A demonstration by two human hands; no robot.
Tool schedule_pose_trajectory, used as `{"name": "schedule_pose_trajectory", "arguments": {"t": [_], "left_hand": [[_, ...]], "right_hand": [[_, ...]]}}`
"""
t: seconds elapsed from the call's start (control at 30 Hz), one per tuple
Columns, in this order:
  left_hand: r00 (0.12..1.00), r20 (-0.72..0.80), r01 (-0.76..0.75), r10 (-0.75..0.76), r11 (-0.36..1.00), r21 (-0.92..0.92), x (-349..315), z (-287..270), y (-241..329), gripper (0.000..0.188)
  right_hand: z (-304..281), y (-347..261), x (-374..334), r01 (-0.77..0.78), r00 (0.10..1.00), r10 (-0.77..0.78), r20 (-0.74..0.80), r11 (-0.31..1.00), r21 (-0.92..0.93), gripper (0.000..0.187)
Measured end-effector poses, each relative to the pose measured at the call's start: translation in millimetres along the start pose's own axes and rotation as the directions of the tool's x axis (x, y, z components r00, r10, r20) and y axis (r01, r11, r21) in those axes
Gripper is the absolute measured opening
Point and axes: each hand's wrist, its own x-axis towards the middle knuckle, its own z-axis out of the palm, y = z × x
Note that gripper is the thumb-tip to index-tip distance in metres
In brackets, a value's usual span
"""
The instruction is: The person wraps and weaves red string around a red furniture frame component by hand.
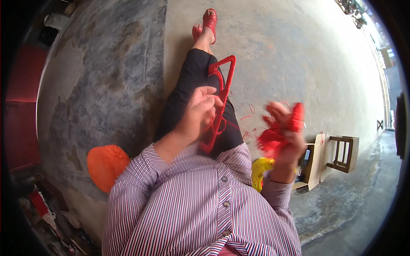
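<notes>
My left hand [195, 113] grips a red, roughly triangular frame [227, 83] above my lap. Its edge looks ridged, as if bound with cord, and a curved red strip runs inside it. A loop of red cord [222, 126] hangs by its lower part. Off to the right, my right hand [291, 149] is raised and smeared by motion. It is closed around a bundle of red cord [271, 140]. At its fingers stands a red, tube-like piece [297, 117], too blurred to tell if it is cord or a covered finger.
Loose red cord scraps [246, 117] lie on the concrete floor [273, 64]. By my right forearm are a yellow item [261, 168], an opened cardboard box [317, 164] and a small wooden stool [352, 153]. An orange round-topped seat [106, 166] stands at left.
</notes>
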Motion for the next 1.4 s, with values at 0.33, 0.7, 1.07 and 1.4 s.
{"name": "schedule_pose_trajectory", "arguments": {"t": [0.33,0.7,1.07,1.4], "left_hand": [[0.996,-0.085,0.027,0.026,0.82,0.572,14,-44,-71,0.055],[0.973,-0.076,0.23,-0.217,0.896,0.379,24,-34,-72,0.033],[0.939,0.077,0.332,-0.335,0.942,0.056,22,-41,-74,0.026],[0.937,0.158,0.296,-0.31,0.949,0.11,20,-38,-71,0.044]], "right_hand": [[-120,38,17,-0.051,0.987,0.069,-0.143,0.991,0.127,0.03],[-48,90,29,-0.683,0.664,0.732,0.151,0.677,-0.275,0.026],[-36,53,11,-0.005,0.972,0.099,-0.212,0.915,0.404,0.007],[-93,87,-25,-0.247,0.936,0.317,-0.15,0.9,0.36,0.01]]}}
